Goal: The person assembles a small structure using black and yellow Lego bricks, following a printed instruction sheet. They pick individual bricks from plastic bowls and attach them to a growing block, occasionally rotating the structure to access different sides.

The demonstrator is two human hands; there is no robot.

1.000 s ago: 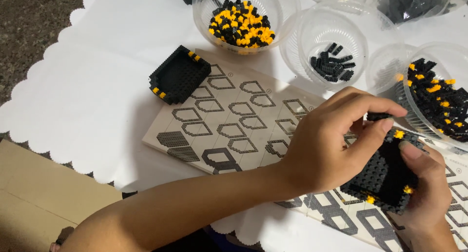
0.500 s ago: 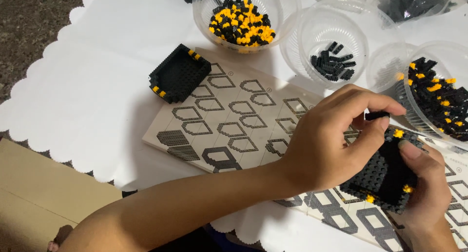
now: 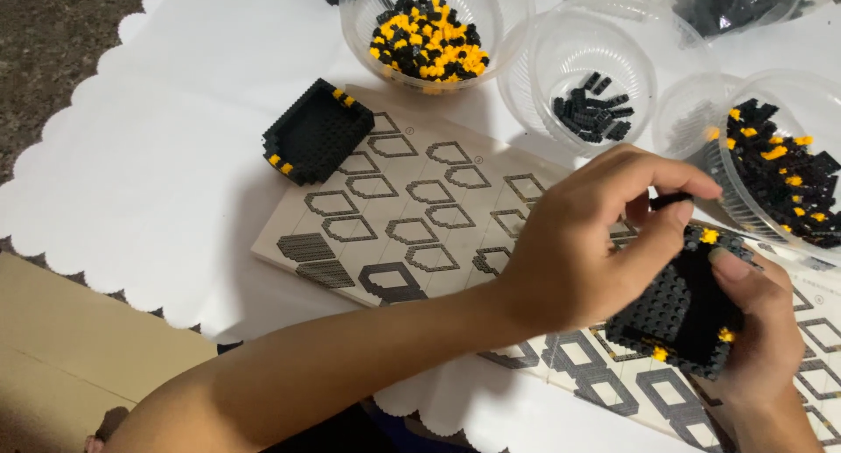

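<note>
Right hand [image 3: 762, 330] cradles the black block tray [image 3: 679, 317]; left hand [image 3: 587, 251] pinches a small black brick [image 3: 671, 200] above it, which could slip if squeezed askew

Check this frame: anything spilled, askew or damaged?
Nothing stands out. Bricks stay inside the clear bowls, the instruction sheet lies flat, and a finished black tray piece sits on its corner. Left hand pinches a small black brick over the black build held by the right hand.
</note>
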